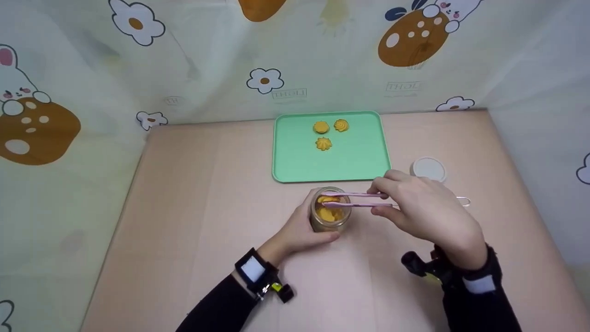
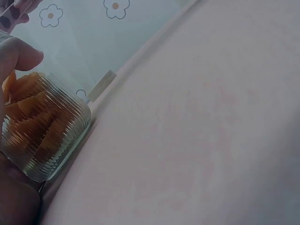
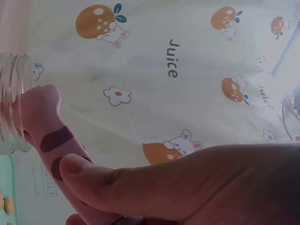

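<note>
The left hand (image 1: pixel 297 230) grips the glass jar (image 1: pixel 325 227) as the right hand (image 1: pixel 428 210) pinches pink tongs (image 1: pixel 362 205), tips among yellow cookies (image 1: pixel 327 214).

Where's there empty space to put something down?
Bare table lies left of the green tray, and bare tray lies left of its three cookies. It's crowded in front of the tray: the left hand holds the glass jar, and the right hand holds pink tongs inside its mouth. The white lid is beyond that hand.
</note>
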`<action>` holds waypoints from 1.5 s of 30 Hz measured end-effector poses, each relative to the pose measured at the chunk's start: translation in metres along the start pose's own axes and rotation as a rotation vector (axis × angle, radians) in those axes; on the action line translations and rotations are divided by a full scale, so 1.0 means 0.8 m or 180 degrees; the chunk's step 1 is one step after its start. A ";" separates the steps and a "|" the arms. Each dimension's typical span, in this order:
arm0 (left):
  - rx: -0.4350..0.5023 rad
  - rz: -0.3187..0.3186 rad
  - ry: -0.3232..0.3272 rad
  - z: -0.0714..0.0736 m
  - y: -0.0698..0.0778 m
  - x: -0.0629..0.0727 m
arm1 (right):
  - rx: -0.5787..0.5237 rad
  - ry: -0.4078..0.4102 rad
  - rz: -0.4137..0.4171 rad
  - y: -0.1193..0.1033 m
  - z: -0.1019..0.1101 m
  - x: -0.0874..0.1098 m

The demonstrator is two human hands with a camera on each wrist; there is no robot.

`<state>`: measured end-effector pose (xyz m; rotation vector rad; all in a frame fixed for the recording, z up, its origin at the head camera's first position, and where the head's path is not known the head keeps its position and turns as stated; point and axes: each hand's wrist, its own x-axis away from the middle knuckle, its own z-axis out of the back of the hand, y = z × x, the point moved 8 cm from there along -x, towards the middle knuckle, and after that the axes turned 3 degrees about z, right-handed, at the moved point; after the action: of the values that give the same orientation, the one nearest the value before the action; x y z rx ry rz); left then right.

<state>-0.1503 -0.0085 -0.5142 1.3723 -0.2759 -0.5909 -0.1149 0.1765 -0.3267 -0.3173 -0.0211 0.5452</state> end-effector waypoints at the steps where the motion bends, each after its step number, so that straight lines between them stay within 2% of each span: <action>1: 0.0005 0.0000 -0.0007 0.000 0.000 0.000 | -0.0016 -0.0019 -0.0016 0.001 -0.002 -0.001; 17: 0.0059 -0.0046 -0.0007 0.000 0.003 -0.001 | -0.0207 -0.0146 0.0058 0.007 -0.002 0.002; 22: 0.0013 0.0027 0.0013 0.000 0.001 0.000 | -0.0244 -0.0052 0.0141 0.009 0.005 0.003; 27: -0.0116 0.0050 0.0047 0.001 0.000 0.001 | -0.0290 0.0160 0.0209 0.011 0.012 0.004; 32: -0.0104 0.0050 0.0074 0.001 -0.001 0.001 | -0.0306 0.0339 0.0198 0.022 0.018 -0.002; 36: -0.0128 0.0084 0.0104 0.002 -0.001 0.001 | -0.0384 0.0281 0.0003 0.046 0.016 -0.010; 40: -0.0142 0.0077 0.0112 0.002 -0.001 0.001 | -0.0540 0.0225 -0.0347 0.085 0.011 -0.022; 45: -0.0091 0.0052 0.0105 0.000 0.000 -0.001 | -0.0864 0.0442 -0.0912 0.138 -0.008 -0.050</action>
<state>-0.1510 -0.0083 -0.5138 1.3499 -0.2510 -0.5564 -0.2046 0.2436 -0.3637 -0.6061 -0.0059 0.2340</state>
